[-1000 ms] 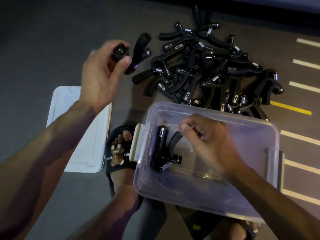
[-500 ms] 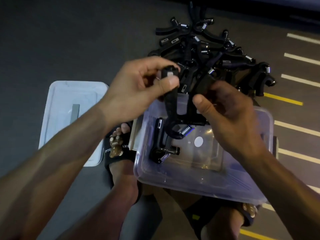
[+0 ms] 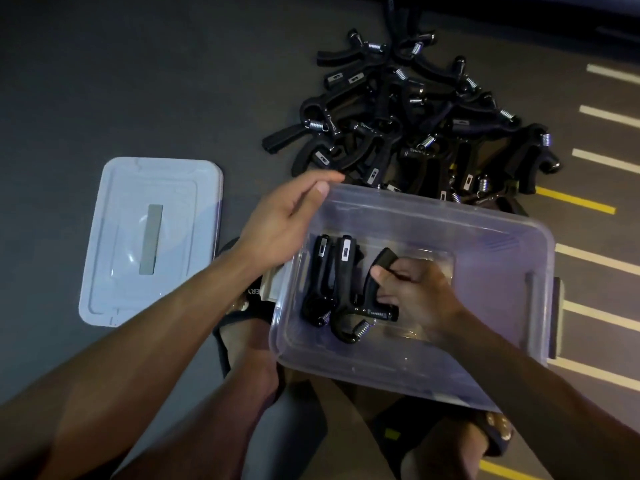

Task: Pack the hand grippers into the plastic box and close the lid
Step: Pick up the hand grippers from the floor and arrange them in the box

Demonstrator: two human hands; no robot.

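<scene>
The clear plastic box (image 3: 491, 237) stands open on the dark floor in front of me. Two black hand grippers lie at its left end: one (image 3: 317, 282) against the left wall and a second (image 3: 346, 289) beside it. My right hand (image 3: 415, 296) is down inside the box, fingers closed on the second gripper's curved right handle. My left hand (image 3: 284, 216) hovers over the box's far left corner, fingers spread and holding nothing. A pile of black hand grippers (image 3: 415, 126) lies on the floor just beyond the box.
The box's flat lid (image 3: 149, 240) lies on the floor to the left. My sandalled feet (image 3: 249, 306) are under and beside the box. White and yellow painted lines (image 3: 602, 161) run along the floor at the right.
Both hands held a gripper above the box; now my right hand has lowered it into the box beside the first one. My left hand has let go and hangs over the far left corner.
</scene>
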